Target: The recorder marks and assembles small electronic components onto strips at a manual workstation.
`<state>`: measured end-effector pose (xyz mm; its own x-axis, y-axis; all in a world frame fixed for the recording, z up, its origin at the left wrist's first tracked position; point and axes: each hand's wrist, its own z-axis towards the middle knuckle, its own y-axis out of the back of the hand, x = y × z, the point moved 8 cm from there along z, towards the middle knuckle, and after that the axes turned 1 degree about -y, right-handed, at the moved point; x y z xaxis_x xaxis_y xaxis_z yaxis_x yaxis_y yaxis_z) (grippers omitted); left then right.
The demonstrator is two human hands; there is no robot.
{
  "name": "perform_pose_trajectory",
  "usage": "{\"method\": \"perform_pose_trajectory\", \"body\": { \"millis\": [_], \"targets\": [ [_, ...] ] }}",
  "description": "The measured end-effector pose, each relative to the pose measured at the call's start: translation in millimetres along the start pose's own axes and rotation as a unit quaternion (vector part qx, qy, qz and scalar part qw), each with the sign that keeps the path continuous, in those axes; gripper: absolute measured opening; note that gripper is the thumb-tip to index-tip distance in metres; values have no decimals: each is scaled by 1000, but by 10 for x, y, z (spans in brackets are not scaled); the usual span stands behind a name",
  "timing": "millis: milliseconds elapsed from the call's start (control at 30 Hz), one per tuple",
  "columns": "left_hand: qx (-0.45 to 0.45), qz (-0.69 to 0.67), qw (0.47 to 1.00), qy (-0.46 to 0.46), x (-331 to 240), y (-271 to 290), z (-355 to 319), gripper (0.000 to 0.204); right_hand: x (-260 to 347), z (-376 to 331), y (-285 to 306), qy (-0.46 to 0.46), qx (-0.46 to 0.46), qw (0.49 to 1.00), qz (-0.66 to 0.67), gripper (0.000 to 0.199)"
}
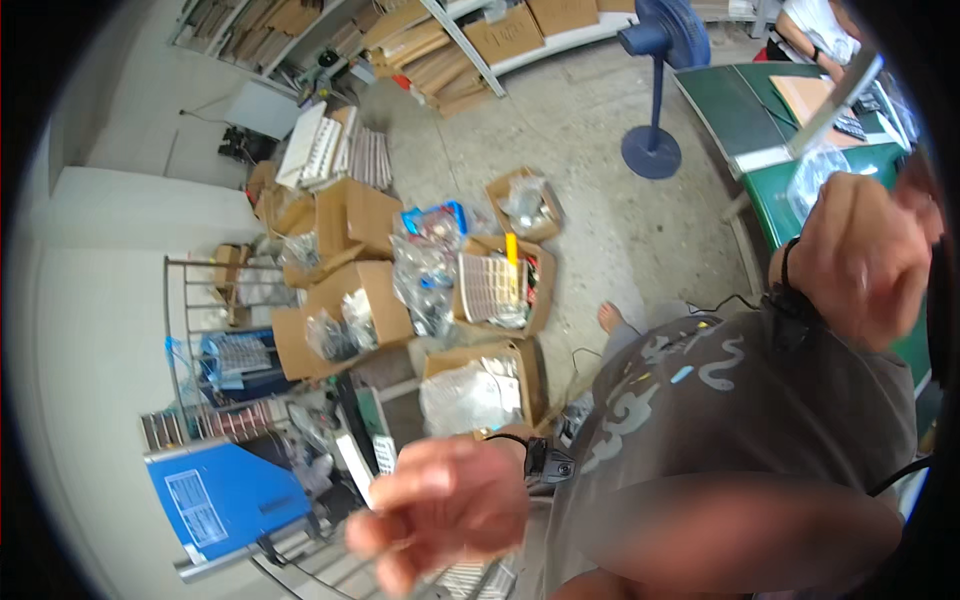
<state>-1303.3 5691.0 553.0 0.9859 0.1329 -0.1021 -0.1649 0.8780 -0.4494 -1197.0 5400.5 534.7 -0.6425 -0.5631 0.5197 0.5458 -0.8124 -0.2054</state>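
Right hand (pixel 860 262) hanging beside table (pixel 768 208), fingers curled together, grip unclear; bag (pixel 818 180) lying near table's upper-left corner. Left hand (pixel 445 505) hanging by white strip (pixel 355 468), fingers slightly apart, seemingly holding nothing. Likely idling between grips; next one calling for reaching. Middle carton (pixel 541 300) holding rack (pixel 488 286); left carton (pixel 382 300), plastic bags (pixel 332 336).

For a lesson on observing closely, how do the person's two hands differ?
Pose: the left hand has loosely spread fingers; the right hand looks more curled.
Place in view: the left hand appears nearer the blue machine, the right hand nearer the green table.
Shared: both look blurred.
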Motion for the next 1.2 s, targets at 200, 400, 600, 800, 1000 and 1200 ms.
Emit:
{"method": "perform_pose_trajectory", "body": {
  "millis": [200, 400, 600, 800, 1000, 1200],
  "targets": [
    [136, 262, 913, 283, 2198, 499, -330, 19, -1789, 402, 1084, -288, -244, 923, -71, 37],
    [245, 151, 709, 644, 4520, 527, -2074, 19, -3572, -95, 2163, -488, -301, 811, 119, 30],
    [322, 68, 609, 722, 6260, 200, -3139, 20, -4685, 322, 3416, -486, -390, 768, 150, 24],
    [396, -11, 531, 749, 7698, -720, -3439, 24, -5369, 1154, 4161, -536, -349, 761, 104, 23],
    [449, -138, 461, 753, 9138, -1894, -3690, 26, -5846, 1611, 5155, -501, -377, 772, 101, 26],
    [601, -170, 383, 681, 10818, -2646, -4156, 27, -6208, 1993, 6493, -358, -524, 766, -103, 28]
  ]
}}
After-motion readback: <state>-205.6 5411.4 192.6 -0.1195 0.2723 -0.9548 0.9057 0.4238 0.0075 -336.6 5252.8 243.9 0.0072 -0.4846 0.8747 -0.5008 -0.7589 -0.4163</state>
